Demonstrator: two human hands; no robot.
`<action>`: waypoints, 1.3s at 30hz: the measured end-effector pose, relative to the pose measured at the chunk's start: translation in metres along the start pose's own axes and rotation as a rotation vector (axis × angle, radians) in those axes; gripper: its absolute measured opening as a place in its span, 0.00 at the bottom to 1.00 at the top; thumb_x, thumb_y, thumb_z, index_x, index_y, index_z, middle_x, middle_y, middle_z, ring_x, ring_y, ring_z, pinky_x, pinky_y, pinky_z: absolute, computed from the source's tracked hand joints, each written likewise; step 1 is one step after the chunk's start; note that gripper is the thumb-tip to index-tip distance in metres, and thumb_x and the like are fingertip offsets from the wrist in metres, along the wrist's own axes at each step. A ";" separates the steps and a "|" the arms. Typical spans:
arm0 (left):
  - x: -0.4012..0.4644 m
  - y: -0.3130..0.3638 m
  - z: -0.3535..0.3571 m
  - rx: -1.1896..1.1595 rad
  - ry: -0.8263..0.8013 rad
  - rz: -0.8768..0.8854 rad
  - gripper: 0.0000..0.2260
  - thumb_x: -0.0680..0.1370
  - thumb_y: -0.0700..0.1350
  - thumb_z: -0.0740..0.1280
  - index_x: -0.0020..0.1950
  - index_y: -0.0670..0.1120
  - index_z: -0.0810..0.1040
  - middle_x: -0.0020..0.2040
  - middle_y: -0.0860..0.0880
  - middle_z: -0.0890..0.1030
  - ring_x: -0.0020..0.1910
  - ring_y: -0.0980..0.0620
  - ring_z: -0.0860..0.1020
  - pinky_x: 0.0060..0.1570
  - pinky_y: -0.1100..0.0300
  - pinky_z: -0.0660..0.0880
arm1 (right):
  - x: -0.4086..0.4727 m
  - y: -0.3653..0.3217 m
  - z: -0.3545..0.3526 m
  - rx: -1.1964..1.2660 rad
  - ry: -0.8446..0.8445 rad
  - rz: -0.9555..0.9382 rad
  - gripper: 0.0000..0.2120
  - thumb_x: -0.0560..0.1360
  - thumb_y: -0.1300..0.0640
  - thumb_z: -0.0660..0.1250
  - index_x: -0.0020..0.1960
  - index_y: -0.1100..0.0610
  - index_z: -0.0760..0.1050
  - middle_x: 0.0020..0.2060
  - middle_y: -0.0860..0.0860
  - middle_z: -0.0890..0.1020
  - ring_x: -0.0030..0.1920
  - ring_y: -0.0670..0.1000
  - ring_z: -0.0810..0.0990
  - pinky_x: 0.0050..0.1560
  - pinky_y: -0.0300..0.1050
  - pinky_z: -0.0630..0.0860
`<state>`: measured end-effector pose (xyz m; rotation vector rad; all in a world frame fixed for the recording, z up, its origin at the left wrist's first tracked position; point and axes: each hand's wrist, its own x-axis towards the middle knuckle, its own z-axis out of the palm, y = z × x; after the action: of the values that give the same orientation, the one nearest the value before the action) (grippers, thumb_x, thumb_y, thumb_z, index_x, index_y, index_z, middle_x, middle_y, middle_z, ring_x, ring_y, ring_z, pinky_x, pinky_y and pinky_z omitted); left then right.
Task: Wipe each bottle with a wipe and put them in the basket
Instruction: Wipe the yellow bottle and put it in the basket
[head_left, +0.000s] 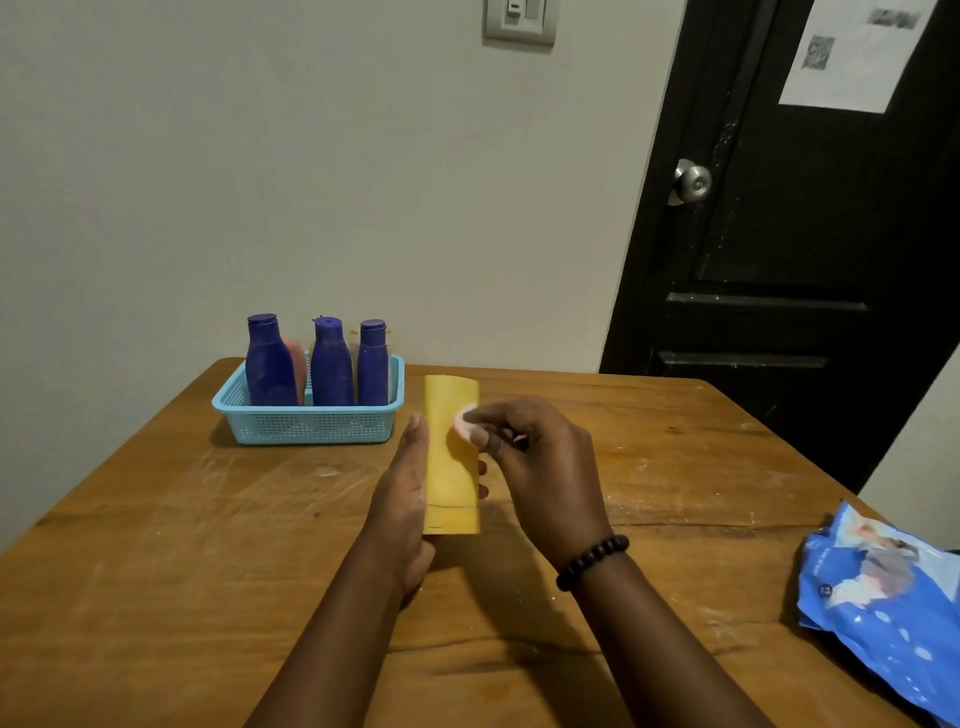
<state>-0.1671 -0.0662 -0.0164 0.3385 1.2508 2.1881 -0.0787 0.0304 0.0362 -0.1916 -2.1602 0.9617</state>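
My left hand (402, 499) grips a yellow tube bottle (451, 467) upright above the middle of the wooden table (182, 545). My right hand (540, 462) pinches a small white wipe (464, 419) and presses it against the tube's upper right side. A light blue mesh basket (311, 423) stands at the table's far left. In it stand three dark blue bottles (270, 364), with a pinkish bottle and another pale one partly hidden behind them.
A blue pack of wipes (883, 597) lies at the table's right edge. A pale wall runs behind the table, and a black door with a metal knob (691, 182) stands at the right.
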 end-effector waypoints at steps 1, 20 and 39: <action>0.000 -0.001 0.001 0.020 -0.011 -0.013 0.23 0.79 0.65 0.59 0.67 0.53 0.74 0.56 0.40 0.83 0.53 0.41 0.82 0.54 0.42 0.79 | 0.007 0.000 0.004 -0.060 0.014 -0.015 0.09 0.75 0.61 0.70 0.54 0.53 0.81 0.52 0.45 0.81 0.49 0.38 0.78 0.46 0.26 0.75; -0.004 -0.008 0.011 0.172 0.029 -0.087 0.46 0.57 0.84 0.60 0.72 0.68 0.63 0.79 0.47 0.63 0.76 0.39 0.63 0.70 0.31 0.59 | 0.030 0.006 0.019 -0.354 0.081 -0.228 0.12 0.70 0.66 0.74 0.52 0.57 0.79 0.50 0.53 0.80 0.50 0.49 0.77 0.44 0.46 0.81; -0.018 0.004 0.021 0.228 -0.001 -0.005 0.29 0.73 0.70 0.64 0.70 0.59 0.68 0.65 0.47 0.79 0.63 0.45 0.78 0.62 0.38 0.74 | 0.024 0.011 0.002 -0.198 0.168 -0.104 0.06 0.74 0.61 0.71 0.51 0.55 0.81 0.49 0.48 0.81 0.48 0.41 0.77 0.46 0.33 0.78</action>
<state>-0.1438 -0.0638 -0.0010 0.4261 1.5032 2.0433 -0.0992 0.0469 0.0418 -0.2439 -2.0860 0.6492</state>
